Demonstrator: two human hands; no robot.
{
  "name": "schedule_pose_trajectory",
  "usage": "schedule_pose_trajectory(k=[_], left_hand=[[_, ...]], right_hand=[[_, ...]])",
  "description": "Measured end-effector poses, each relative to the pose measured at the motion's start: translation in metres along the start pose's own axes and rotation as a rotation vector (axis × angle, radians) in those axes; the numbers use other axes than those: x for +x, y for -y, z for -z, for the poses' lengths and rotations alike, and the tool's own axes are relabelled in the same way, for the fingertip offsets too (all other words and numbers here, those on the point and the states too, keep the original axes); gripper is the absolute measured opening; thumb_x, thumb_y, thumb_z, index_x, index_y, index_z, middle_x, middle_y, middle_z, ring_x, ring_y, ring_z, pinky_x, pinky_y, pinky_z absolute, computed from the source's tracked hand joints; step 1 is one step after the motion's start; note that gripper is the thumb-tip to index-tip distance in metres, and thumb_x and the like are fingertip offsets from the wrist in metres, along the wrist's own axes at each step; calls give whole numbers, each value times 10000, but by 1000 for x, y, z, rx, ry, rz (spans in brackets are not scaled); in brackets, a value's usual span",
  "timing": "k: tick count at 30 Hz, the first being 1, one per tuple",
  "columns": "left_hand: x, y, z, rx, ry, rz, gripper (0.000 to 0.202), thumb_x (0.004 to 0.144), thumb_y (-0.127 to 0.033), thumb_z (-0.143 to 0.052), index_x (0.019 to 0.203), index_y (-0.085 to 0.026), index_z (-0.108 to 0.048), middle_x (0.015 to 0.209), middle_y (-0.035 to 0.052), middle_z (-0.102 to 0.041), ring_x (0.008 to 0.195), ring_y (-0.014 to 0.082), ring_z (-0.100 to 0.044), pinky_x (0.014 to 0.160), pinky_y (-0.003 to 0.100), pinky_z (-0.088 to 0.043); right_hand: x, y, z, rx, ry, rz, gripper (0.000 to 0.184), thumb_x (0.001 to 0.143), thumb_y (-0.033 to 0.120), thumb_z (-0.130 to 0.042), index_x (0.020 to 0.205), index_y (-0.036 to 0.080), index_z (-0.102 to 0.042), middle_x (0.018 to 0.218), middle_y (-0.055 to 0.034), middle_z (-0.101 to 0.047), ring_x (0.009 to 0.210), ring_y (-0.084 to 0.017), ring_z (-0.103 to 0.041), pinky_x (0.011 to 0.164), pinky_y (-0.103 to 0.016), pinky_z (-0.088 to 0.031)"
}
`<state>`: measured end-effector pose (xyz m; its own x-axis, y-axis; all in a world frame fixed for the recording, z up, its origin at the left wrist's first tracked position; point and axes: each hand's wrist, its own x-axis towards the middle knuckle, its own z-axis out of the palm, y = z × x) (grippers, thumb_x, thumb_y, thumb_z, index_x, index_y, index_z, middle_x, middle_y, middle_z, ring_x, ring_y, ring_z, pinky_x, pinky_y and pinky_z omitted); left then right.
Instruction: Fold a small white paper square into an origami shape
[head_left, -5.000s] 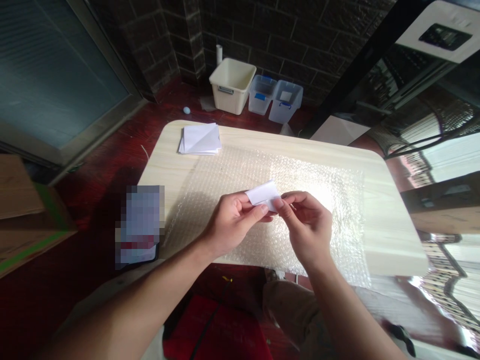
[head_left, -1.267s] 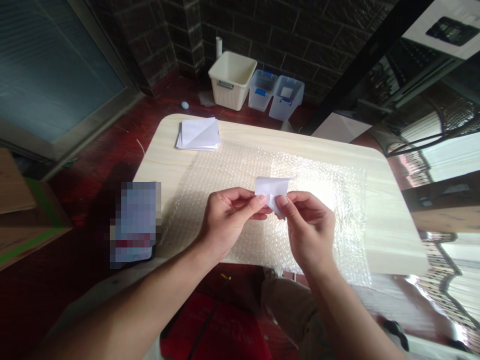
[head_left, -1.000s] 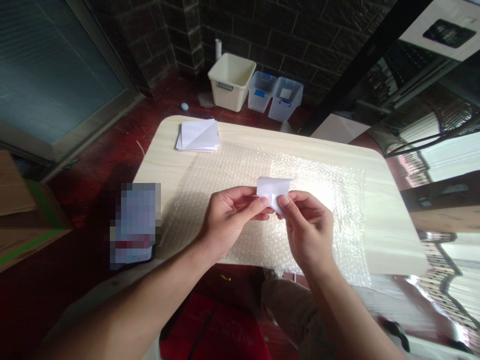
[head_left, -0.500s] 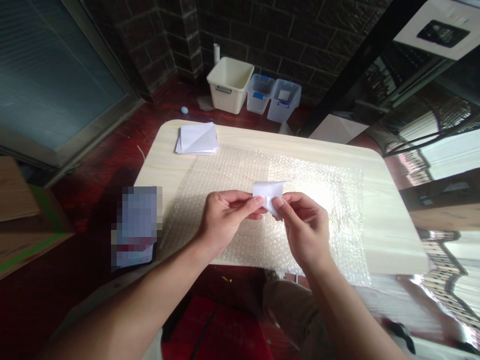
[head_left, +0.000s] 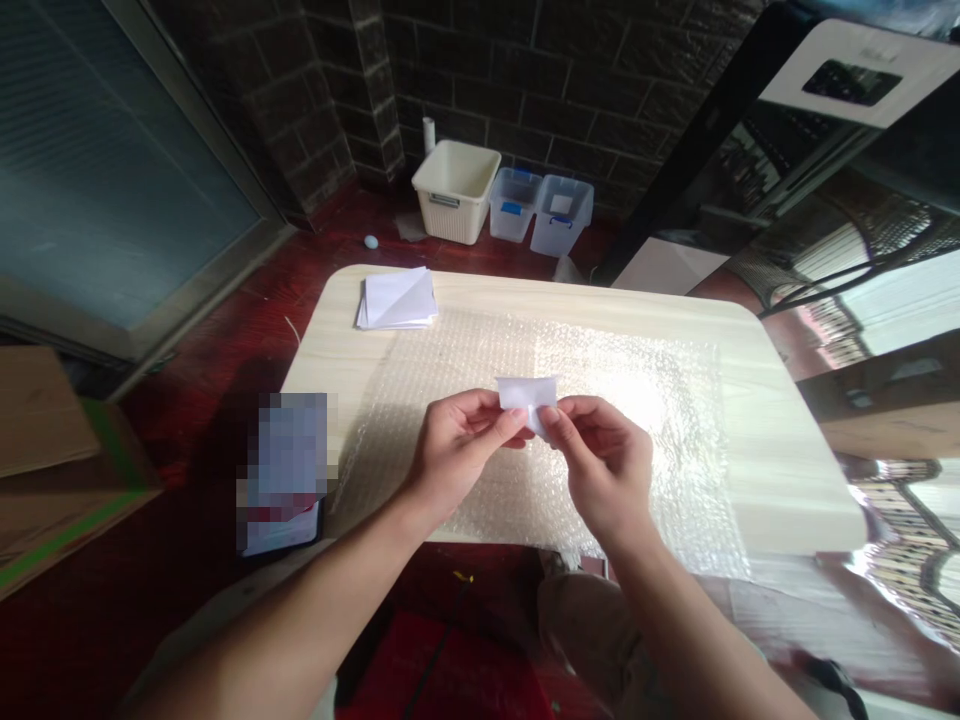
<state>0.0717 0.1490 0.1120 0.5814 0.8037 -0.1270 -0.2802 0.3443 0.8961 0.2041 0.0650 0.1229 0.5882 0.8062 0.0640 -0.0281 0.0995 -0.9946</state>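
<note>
A small folded white paper [head_left: 526,395] is held up above the bubble wrap [head_left: 660,410] that covers the light wooden table [head_left: 780,400]. My left hand [head_left: 457,455] pinches its lower left part between thumb and fingers. My right hand [head_left: 604,470] pinches its lower right part, thumb on top. Both hands are closed on the paper, close together over the near middle of the table.
A stack of white paper sheets [head_left: 397,298] lies at the table's far left corner. On the red floor behind stand a cream bin [head_left: 455,190] and two clear plastic boxes [head_left: 541,208]. A cardboard box [head_left: 52,470] sits at left. A blurred-out object [head_left: 289,470] lies by the table's near left.
The paper has been turned and refolded between my fingers since five seconds ago. In the last second the hands hardly shift; the view tilts up a little.
</note>
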Motion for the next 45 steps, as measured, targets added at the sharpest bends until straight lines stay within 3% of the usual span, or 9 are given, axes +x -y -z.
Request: schedule_pose_trajectory(k=[11,21,28,35,45], left_hand=[[1,4,-4,29,-36,-6,202,833,-319,-879,954,-159,-859,876,80,-835,766,169,-760,754,282,-640],[-1,0,-5,42,-60,12,249,817,-356,-885,969,-161,-859,913,96,-844,804,211,-790,772,326,-655],[0,4,-4,64,-96,-29,216,822,-344,-883,955,-175,-862,891,78,-842,763,183,-768,731,291,-634],[1,2,-3,50,-104,-31,160,842,-322,-870,890,-170,-859,822,58,-825,699,152,-731,723,276,-617],[2,3,-3,-29,-119,25,207,823,-345,-882,920,-165,-854,930,95,-834,801,183,-755,754,296,-619]], right_hand=[[0,2,-3,68,60,-100,188,866,355,-868,882,197,-768,792,-34,-744,722,-179,-707,705,-334,-593],[1,1,-5,76,57,-103,221,860,400,-872,886,207,-768,803,-25,-735,725,-169,-683,699,-319,-574],[2,-3,-4,88,64,-138,219,863,403,-866,893,205,-779,827,-34,-756,745,-170,-687,724,-322,-562],[5,0,-1,-9,133,-163,206,836,393,-890,895,207,-822,757,-29,-753,685,-153,-641,661,-295,-525],[3,1,2,-112,87,-71,216,868,428,-853,839,214,-830,656,-31,-741,585,-160,-654,566,-303,-543]])
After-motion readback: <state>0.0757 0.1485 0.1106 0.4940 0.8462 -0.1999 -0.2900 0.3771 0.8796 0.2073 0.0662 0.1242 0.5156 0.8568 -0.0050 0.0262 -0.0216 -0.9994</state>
